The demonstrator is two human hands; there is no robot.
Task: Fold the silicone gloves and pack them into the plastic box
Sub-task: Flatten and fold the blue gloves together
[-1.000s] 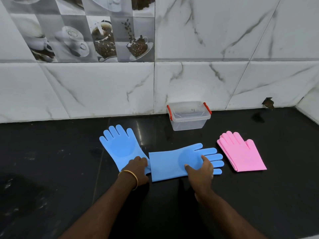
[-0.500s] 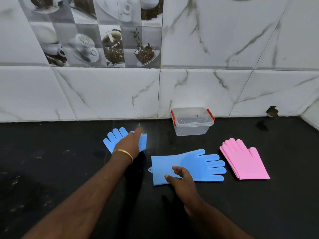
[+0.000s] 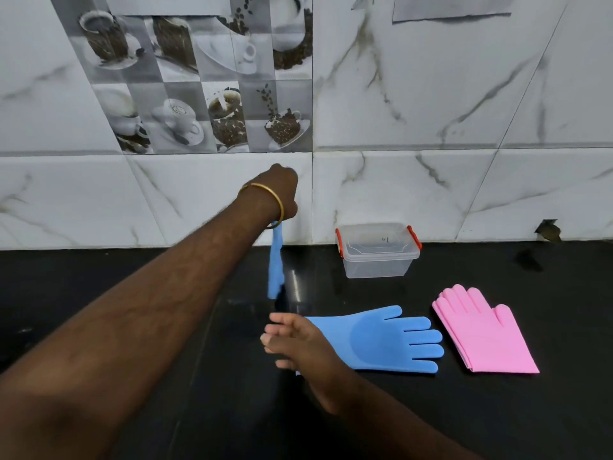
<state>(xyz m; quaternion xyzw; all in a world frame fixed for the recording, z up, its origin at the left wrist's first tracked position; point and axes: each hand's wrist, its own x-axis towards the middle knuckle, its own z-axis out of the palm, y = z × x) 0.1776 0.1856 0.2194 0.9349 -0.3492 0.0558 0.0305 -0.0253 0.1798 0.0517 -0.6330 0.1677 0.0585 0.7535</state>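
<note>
Your left hand (image 3: pixel 282 190) is raised in front of the marble wall tiles (image 3: pixel 431 104), closed around one blue silicone glove (image 3: pixel 275 267), which hangs straight down from your fist, seen edge-on, with its lower end just above the black countertop (image 3: pixel 132 293). A gold bangle (image 3: pixel 265 197) circles that wrist. Your right hand (image 3: pixel 295 340) is lower and nearer to you, with fingers loosely spread and nothing in it, over the cuff end of the second blue glove (image 3: pixel 381 340); you cannot tell from here whether it touches the cuff. That glove lies flat on the countertop, palm up, fingers pointing right. Just beside its fingertips, apart from them, lie the pink silicone gloves (image 3: pixel 484 333), stacked one on the other with fingers pointing away from you. Behind both, against the foot of the wall, stands the clear plastic box (image 3: pixel 378 260) with its lid on and red clips (image 3: pixel 339 240) at either end. Above your left hand, the wall carries a panel of coffee-cup picture tiles (image 3: pixel 205 94).
</note>
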